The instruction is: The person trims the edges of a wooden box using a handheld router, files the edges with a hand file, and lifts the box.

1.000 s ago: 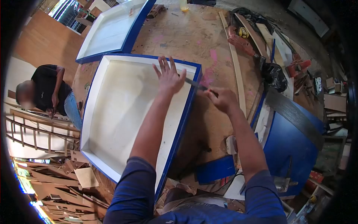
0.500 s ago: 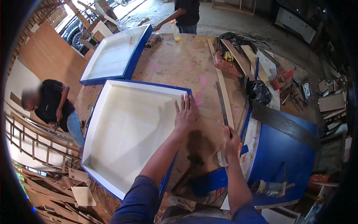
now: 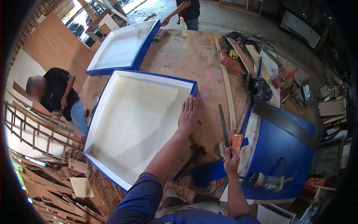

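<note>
My left hand (image 3: 187, 116) lies flat over the right rim of a shallow blue box with a white inside (image 3: 134, 127), its fingers stretched out near the far right corner. My right hand (image 3: 231, 161) grips the near end of a long, flat, dark file (image 3: 223, 127), which points away from me over the workbench (image 3: 175, 56). The file is apart from the box. Close beside my right hand is an orange object (image 3: 236, 142), partly hidden. A blue strip (image 3: 209, 173) lies to the left of my right wrist.
Another blue box (image 3: 123, 46) lies behind. Wood strips (image 3: 225, 82), a red tool (image 3: 230, 63) and a black plastic bag (image 3: 260, 89) are at right. A blue panel (image 3: 278, 156) bears a dark board (image 3: 285, 125) and a caulking gun (image 3: 266, 182). Two people stand nearby.
My right hand has drawn the file back toward my body. My left hand has slid slightly nearer along the rim, its fingers closer together. The whole view has shifted a little.
</note>
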Tool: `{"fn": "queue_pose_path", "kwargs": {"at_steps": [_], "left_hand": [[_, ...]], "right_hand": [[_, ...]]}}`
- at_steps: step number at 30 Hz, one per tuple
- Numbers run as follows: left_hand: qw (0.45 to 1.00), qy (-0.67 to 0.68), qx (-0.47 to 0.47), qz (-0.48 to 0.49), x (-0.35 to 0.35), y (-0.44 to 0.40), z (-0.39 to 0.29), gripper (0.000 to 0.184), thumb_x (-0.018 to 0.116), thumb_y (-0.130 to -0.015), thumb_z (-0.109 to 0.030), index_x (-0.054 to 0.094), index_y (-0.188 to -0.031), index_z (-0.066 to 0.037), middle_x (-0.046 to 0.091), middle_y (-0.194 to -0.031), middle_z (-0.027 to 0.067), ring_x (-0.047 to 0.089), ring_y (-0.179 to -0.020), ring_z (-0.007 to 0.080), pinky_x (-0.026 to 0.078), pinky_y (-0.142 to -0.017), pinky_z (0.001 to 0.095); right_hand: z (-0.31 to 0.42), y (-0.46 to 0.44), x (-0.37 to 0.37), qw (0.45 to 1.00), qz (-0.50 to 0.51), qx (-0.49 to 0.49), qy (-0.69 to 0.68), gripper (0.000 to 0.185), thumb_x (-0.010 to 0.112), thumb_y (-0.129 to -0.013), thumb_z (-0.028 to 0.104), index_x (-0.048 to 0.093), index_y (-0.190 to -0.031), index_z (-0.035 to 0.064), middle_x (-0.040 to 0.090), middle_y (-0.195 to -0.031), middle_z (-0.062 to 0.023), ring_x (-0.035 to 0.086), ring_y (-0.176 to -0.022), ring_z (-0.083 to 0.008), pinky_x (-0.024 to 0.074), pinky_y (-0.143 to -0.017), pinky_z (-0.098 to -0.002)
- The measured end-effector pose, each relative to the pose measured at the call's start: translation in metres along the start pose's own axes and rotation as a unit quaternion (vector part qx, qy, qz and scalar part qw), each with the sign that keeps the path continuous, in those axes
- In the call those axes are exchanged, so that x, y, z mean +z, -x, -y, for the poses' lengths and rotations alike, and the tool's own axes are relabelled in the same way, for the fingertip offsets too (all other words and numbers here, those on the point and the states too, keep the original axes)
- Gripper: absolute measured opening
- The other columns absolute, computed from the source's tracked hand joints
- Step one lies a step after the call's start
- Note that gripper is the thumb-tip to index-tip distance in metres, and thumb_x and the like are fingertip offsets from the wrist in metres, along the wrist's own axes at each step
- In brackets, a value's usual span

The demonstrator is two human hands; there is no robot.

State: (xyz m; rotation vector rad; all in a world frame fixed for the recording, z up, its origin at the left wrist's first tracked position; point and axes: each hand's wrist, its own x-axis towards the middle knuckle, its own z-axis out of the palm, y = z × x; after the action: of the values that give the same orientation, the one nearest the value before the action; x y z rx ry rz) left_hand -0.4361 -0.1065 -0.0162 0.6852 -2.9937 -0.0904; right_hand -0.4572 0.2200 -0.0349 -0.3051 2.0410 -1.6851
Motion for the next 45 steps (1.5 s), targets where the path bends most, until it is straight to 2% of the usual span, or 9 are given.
{"fn": "queue_pose_path", "kwargs": {"at_steps": [12, 15, 21, 27, 30, 36, 39, 41, 45], "left_hand": [[0.985, 0.168, -0.043, 0.006, -0.049, 0.216, -0.021, 0.105, 0.074, -0.093, -0.027, 0.016, -0.171, 0.011, 0.017, -0.180, 0.0315, 0.019, -0.169, 0.0449, 0.023, -0.138, 0.0499], [0.926, 0.324, -0.183, -0.065, -0.055, 0.244, -0.016, 0.083, 0.068, -0.098, -0.013, 0.028, -0.168, 0.008, 0.043, -0.165, 0.0376, 0.049, -0.151, 0.0502, 0.047, -0.122, 0.0527], [0.918, 0.337, -0.205, -0.050, -0.031, 0.270, -0.006, 0.055, 0.063, -0.101, -0.005, 0.050, -0.155, -0.001, 0.075, -0.112, 0.0322, 0.072, -0.102, 0.0540, 0.058, -0.091, 0.0618], [0.910, 0.358, -0.205, -0.043, -0.034, 0.307, -0.015, 0.060, 0.062, -0.101, -0.003, 0.049, -0.160, -0.007, 0.074, -0.120, 0.0324, 0.071, -0.110, 0.0529, 0.057, -0.095, 0.0589], [0.910, 0.373, -0.181, -0.032, -0.042, 0.311, -0.016, 0.068, 0.058, -0.100, 0.002, 0.041, -0.165, -0.003, 0.064, -0.145, 0.0335, 0.068, -0.123, 0.0513, 0.059, -0.099, 0.0553], [0.992, 0.126, -0.003, -0.002, -0.045, 0.374, -0.013, 0.077, 0.055, -0.093, 0.000, 0.033, -0.166, 0.013, 0.027, -0.177, 0.0332, 0.030, -0.165, 0.0466, 0.033, -0.133, 0.0508], [0.995, 0.085, 0.010, 0.053, -0.053, 0.427, -0.018, 0.076, 0.053, -0.096, -0.010, 0.034, -0.165, 0.015, 0.029, -0.176, 0.0338, 0.025, -0.167, 0.0458, 0.023, -0.137, 0.0524], [0.995, 0.057, 0.005, 0.077, -0.047, 0.458, -0.018, 0.075, 0.053, -0.097, -0.016, 0.037, -0.164, 0.014, 0.029, -0.177, 0.0328, 0.027, -0.167, 0.0440, 0.023, -0.137, 0.0521], [0.993, 0.094, 0.009, 0.069, -0.055, 0.502, -0.012, 0.077, 0.058, -0.097, -0.022, 0.040, -0.162, 0.013, 0.030, -0.177, 0.0311, 0.028, -0.167, 0.0420, 0.025, -0.137, 0.0517]], "right_hand": [[-0.020, 0.037, 0.037, 0.998, 0.043, -0.045, 0.031, 0.040, 0.066, -0.114, 0.041, 0.076, -0.118, 0.0022, 0.055, -0.068, 0.0057, 0.050, -0.056, -0.0040, 0.0388, -0.049, -0.0248], [-0.012, 0.063, 0.044, 0.998, 0.042, -0.015, 0.054, 0.044, 0.068, -0.112, 0.044, 0.076, -0.110, 0.0018, 0.060, -0.071, 0.0019, 0.054, -0.063, -0.0078, 0.0432, -0.058, -0.0305], [-0.001, 0.118, 0.050, 0.997, 0.032, 0.004, 0.072, 0.046, 0.067, -0.113, 0.043, 0.078, -0.118, -0.0008, 0.059, -0.072, 0.0037, 0.055, -0.062, -0.0058, 0.0423, -0.057, -0.0261], [-0.013, 0.136, 0.048, 0.998, 0.003, 0.010, 0.070, 0.046, 0.067, -0.113, 0.044, 0.078, -0.120, -0.0008, 0.060, -0.074, 0.0026, 0.055, -0.063, -0.0059, 0.0438, -0.060, -0.0267], [-0.002, 0.136, 0.050, 0.997, -0.025, 0.015, 0.078, 0.045, 0.068, -0.112, 0.043, 0.078, -0.119, -0.0002, 0.060, -0.073, 0.0030, 0.055, -0.063, -0.0064, 0.0442, -0.060, -0.0275], [-0.022, 0.126, 0.050, 0.992, -0.048, 0.027, 0.112, 0.046, 0.070, -0.110, 0.045, 0.076, -0.114, 0.0000, 0.064, -0.074, -0.0018, 0.059, -0.066, -0.0100, 0.0490, -0.064, -0.0325], [-0.014, 0.128, 0.047, 0.988, -0.051, -0.016, 0.148, 0.041, 0.069, -0.111, 0.039, 0.074, -0.113, -0.0017, 0.065, -0.075, -0.0030, 0.059, -0.064, -0.0112, 0.0481, -0.062, -0.0326], [-0.037, 0.121, 0.046, 0.964, -0.088, -0.089, 0.236, 0.040, 0.068, -0.109, 0.039, 0.076, -0.112, 0.0000, 0.074, -0.085, -0.0143, 0.071, -0.075, -0.0275, 0.0558, -0.073, -0.0404], [-0.035, 0.120, 0.044, 0.956, -0.063, -0.030, 0.285, 0.039, 0.067, -0.109, 0.039, 0.076, -0.117, 0.0017, 0.078, -0.101, -0.0207, 0.076, -0.094, -0.0397, 0.0580, -0.083, -0.0473]]}}
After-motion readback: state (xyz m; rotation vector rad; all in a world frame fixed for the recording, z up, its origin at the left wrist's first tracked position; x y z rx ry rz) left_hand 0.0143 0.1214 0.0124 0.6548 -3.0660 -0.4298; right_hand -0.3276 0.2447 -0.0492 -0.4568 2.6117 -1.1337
